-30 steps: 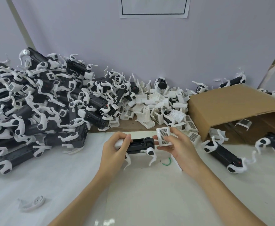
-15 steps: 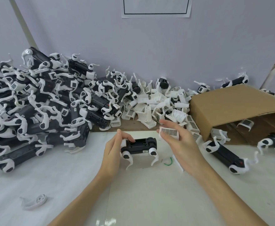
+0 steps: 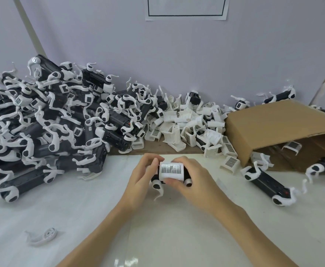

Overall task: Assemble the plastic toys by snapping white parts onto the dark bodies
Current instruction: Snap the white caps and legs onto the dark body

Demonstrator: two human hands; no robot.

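Note:
A white grid-patterned cover (image 3: 170,170) sits on top of a dark toy body (image 3: 186,174) at the table's middle. My right hand (image 3: 193,182) grips the cover, thumb on its near edge and fingers over its far side. My left hand (image 3: 141,175) holds the body's left end, fingers curled round it. White legs (image 3: 157,188) with black joints hang below the body. Most of the dark body is hidden by the cover and both hands.
A big heap of assembled dark toys (image 3: 48,122) fills the left. Loose white covers (image 3: 190,126) pile up at the back centre. An open cardboard box (image 3: 277,124) lies on its side at right, with two toys (image 3: 265,184) before it. A loose white leg (image 3: 42,236) lies front left.
My right hand brought the white cover down from beside the toy onto the top of the dark body. My left hand kept hold of the body's left end.

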